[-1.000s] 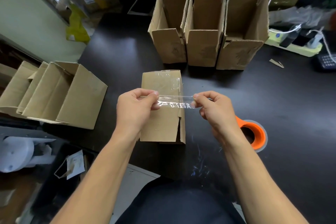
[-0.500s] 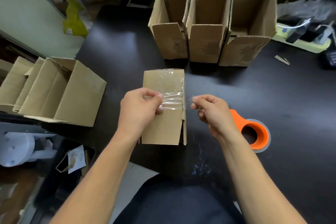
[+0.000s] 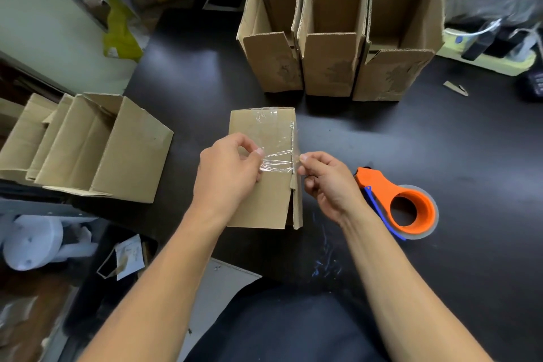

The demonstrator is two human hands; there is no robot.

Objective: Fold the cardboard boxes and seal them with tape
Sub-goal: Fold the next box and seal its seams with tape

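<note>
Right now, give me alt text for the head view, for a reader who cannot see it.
Over a dark table, a person's left hand and right hand each pinch an end of a clear tape strip across a flat-lying cardboard box. An orange tape dispenser lies to the right; three open boxes stand behind.

Both hands raised mid-frame, forearms bare and converging

Left hand [image 3: 227, 173]: fingers curled, thumb and forefinger pinched together at the tips, back of hand up. Right hand [image 3: 330, 182]: fingers curled inward, thumb and forefinger pinched together, pointing toward the left hand. The two hands sit near each other, not touching
</note>
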